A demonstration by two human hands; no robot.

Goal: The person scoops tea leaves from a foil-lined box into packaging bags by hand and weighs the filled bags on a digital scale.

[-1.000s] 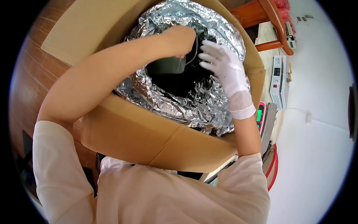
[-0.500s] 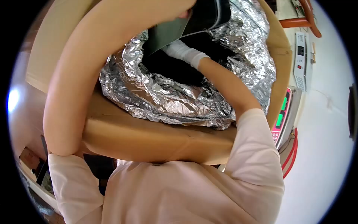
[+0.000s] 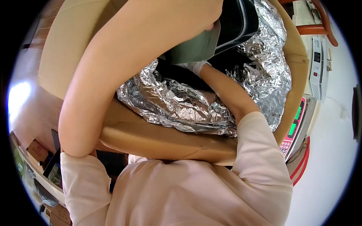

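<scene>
At the top of the head view, my left hand [image 3: 210, 27] is mostly hidden behind its forearm, with a fingertip showing at the edge of a green and black bag [image 3: 196, 49]. The bag hangs tilted over a large cardboard box [image 3: 166, 145], its green flap pointing down. My right hand [image 3: 198, 67] wears a white glove and reaches under the bag into the box. Only the glove's cuff end shows; the fingers are hidden. Crumpled silver foil [image 3: 177, 109] lines the box around dark, almost black contents [image 3: 181, 77].
To the right stand a pink scale [image 3: 292, 130] with green displays and a white device [image 3: 316, 69] with a red switch. A red cable [image 3: 301, 165] runs below the scale. A reddish-brown wooden chair part [image 3: 316, 28] shows at the upper right, and a small carton [image 3: 37, 150] at the left.
The whole view has shifted, moving things rightward in it. The bag sits lower over my right hand, and the gloved fingers that showed partly before are now covered.
</scene>
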